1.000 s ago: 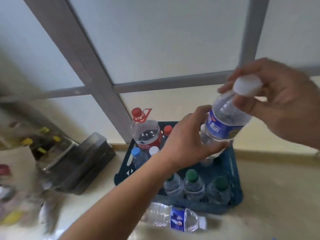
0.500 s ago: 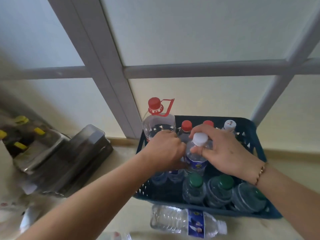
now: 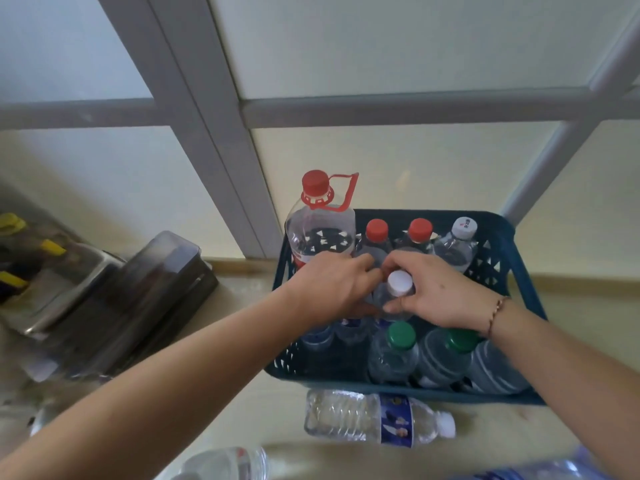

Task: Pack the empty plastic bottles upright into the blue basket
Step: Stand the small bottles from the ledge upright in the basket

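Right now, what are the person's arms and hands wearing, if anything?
Both forearms are bare, with no sleeves in view. The left hand wears nothing visible. The right hand has a thin beaded bracelet around its wrist. No gloves or rings show.

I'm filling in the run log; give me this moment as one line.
phase: seating bottle | left hand: on white-capped bottle | right hand: on same bottle | bottle: upright in blue basket | floor: labelled bottle lying outside

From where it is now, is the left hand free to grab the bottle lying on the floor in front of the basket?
Probably not yet: the left hand is in the blue basket, steadying the white-capped bottle. The floor bottle lies uncovered.
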`<move>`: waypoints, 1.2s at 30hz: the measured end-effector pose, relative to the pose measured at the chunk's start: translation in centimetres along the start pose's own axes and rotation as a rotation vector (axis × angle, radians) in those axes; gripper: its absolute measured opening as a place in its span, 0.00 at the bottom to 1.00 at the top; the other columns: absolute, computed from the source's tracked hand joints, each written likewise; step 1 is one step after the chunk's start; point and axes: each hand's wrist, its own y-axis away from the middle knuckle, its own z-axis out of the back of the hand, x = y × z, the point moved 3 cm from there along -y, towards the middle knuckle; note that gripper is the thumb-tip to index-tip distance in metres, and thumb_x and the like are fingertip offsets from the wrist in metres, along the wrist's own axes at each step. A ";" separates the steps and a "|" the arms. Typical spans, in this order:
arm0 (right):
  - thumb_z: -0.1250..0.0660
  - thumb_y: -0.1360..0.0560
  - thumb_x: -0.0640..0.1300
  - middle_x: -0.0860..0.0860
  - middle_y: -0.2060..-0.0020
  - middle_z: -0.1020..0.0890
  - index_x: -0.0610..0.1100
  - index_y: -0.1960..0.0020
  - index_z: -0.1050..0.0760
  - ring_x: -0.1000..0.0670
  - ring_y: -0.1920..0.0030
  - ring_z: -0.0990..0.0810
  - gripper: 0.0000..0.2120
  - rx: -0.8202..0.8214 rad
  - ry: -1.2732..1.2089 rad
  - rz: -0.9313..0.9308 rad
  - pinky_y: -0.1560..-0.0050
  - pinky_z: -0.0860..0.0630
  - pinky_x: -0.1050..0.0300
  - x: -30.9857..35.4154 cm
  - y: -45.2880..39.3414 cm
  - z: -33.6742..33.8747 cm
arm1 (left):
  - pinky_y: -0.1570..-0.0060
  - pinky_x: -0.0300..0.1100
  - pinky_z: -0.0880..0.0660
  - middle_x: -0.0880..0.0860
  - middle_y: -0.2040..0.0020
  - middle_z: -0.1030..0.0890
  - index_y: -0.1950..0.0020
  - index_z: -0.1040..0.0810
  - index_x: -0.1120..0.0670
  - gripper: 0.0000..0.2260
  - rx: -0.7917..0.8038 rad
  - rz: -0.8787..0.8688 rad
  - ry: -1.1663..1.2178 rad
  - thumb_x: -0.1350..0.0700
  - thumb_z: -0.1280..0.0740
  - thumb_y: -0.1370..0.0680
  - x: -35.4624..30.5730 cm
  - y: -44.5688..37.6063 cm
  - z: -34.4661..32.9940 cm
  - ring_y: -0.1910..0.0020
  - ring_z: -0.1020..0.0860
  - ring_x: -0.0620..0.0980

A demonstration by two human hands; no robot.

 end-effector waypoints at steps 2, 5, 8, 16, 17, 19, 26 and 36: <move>0.23 0.33 0.48 0.54 0.54 0.22 0.51 0.51 0.28 0.55 0.55 0.23 0.17 0.016 0.014 -0.007 0.54 0.26 0.58 0.2 -0.1 0.1 | 0.78 0.43 0.31 0.57 0.58 0.20 0.53 0.20 0.59 0.24 -0.033 -0.019 -0.038 0.39 0.39 0.25 -0.2 0.4 0.5 0.66 0.22 0.57; 0.24 0.32 0.50 0.53 0.50 0.20 0.50 0.46 0.27 0.52 0.50 0.21 0.19 0.052 0.006 -0.039 0.53 0.26 0.58 0.8 0.1 0.5 | 0.71 0.49 0.24 0.59 0.47 0.18 0.47 0.19 0.59 0.24 -0.065 -0.017 -0.111 0.39 0.38 0.24 -0.8 0.8 2.1 0.55 0.21 0.59; 0.26 0.30 0.53 0.56 0.44 0.23 0.52 0.37 0.28 0.54 0.44 0.24 0.24 -0.052 0.129 0.012 0.48 0.31 0.63 2.6 2.6 2.3 | 0.54 0.56 0.22 0.58 0.39 0.20 0.39 0.21 0.57 0.23 -0.081 0.073 -0.083 0.40 0.35 0.22 -2.6 1.5 5.0 0.43 0.23 0.59; 0.32 0.26 0.47 0.56 0.55 0.17 0.44 0.49 0.21 0.59 0.53 0.19 0.09 -0.471 -0.085 0.337 0.51 0.27 0.69 5.7 17.8 0.9 | 0.49 0.50 0.24 0.56 0.48 0.17 0.49 0.16 0.61 0.11 -0.368 0.257 0.280 0.53 0.29 0.22 -14.0 7.0 7.3 0.51 0.21 0.59; 0.33 0.26 0.50 0.57 0.56 0.18 0.46 0.49 0.21 0.60 0.54 0.20 0.10 -0.397 -0.066 0.290 0.52 0.25 0.66 4.3 18.1 -1.2 | 0.51 0.50 0.24 0.56 0.49 0.17 0.49 0.16 0.60 0.10 -0.352 0.271 0.313 0.54 0.29 0.22 -15.1 7.6 5.5 0.52 0.20 0.59; 0.35 0.26 0.55 0.59 0.53 0.18 0.51 0.45 0.23 0.59 0.54 0.20 0.13 -0.247 -0.010 0.127 0.51 0.23 0.60 1.0 18.1 -5.3 | 0.53 0.50 0.23 0.53 0.48 0.17 0.49 0.16 0.57 0.08 -0.276 0.288 0.324 0.53 0.30 0.22 -16.8 8.8 1.1 0.52 0.20 0.58; 0.34 0.24 0.55 0.53 0.24 0.37 0.49 0.23 0.44 0.54 0.26 0.38 0.35 0.234 0.038 -0.239 0.29 0.45 0.64 -5.1 16.3 -11.7 | 0.35 0.55 0.32 0.54 0.37 0.21 0.35 0.21 0.54 0.24 0.022 0.550 0.172 0.47 0.29 0.29 -16.6 13.7 -11.3 0.39 0.23 0.60; 0.32 0.24 0.50 0.50 0.28 0.32 0.47 0.25 0.39 0.50 0.28 0.34 0.31 0.206 -0.031 -0.332 0.29 0.39 0.59 -6.1 15.3 -13.4 | 0.51 0.52 0.29 0.52 0.44 0.19 0.37 0.21 0.50 0.26 -0.080 0.577 -0.011 0.53 0.21 0.34 -16.0 13.3 -13.1 0.49 0.24 0.59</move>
